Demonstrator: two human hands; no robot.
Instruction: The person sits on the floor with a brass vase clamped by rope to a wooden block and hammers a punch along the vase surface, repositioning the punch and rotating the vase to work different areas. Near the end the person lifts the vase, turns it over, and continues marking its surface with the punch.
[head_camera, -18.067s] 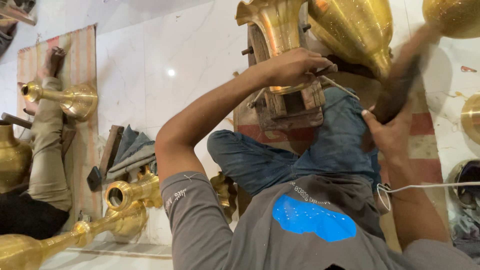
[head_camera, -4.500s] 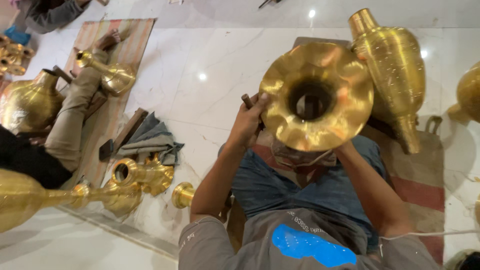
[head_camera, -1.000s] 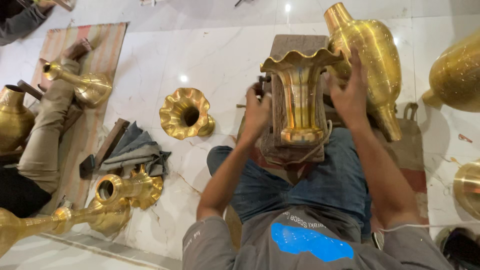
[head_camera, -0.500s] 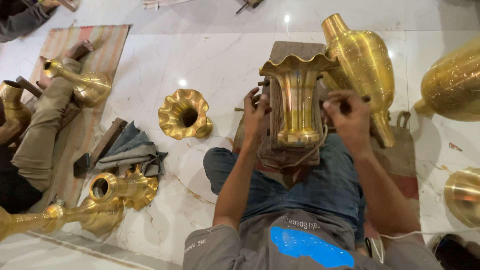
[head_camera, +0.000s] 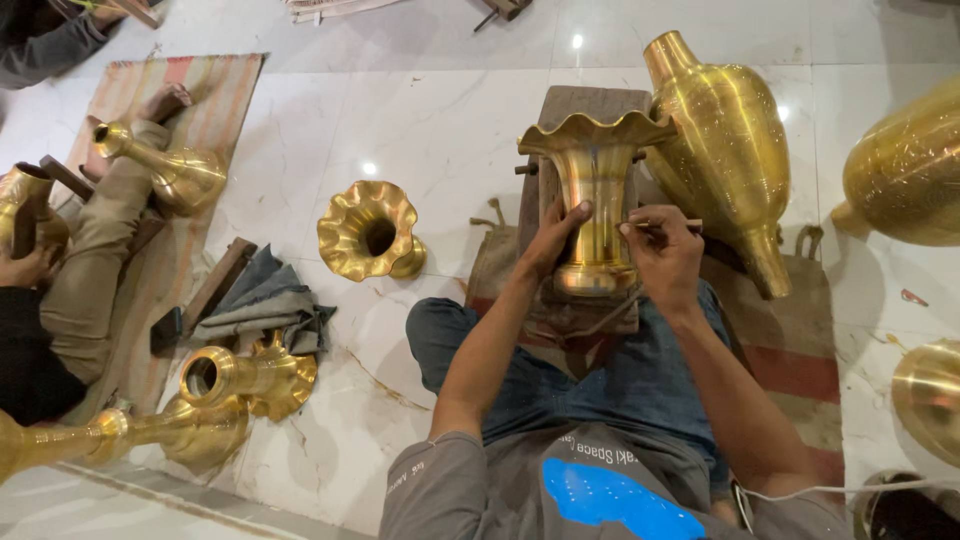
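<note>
A brass vase piece with a wavy flared rim (head_camera: 592, 190) lies on a wooden block (head_camera: 580, 110) in front of my lap. My left hand (head_camera: 556, 240) grips its narrow neck from the left side. My right hand (head_camera: 662, 255) rests against the vase's right side and pinches a thin pencil-like tool (head_camera: 672, 224) that points at the brass. My legs in blue jeans are folded under the block.
A second fluted brass piece (head_camera: 370, 232) lies on the marble floor to the left. A large engraved brass vase (head_camera: 722, 150) leans at my right. More brass vessels (head_camera: 215, 395) and folded grey cloth (head_camera: 265, 305) lie left. Another person (head_camera: 75, 270) sits on a striped mat.
My right hand came off the vase's rim and side and now holds a thin tool against the neck. My left hand stays on the neck.
</note>
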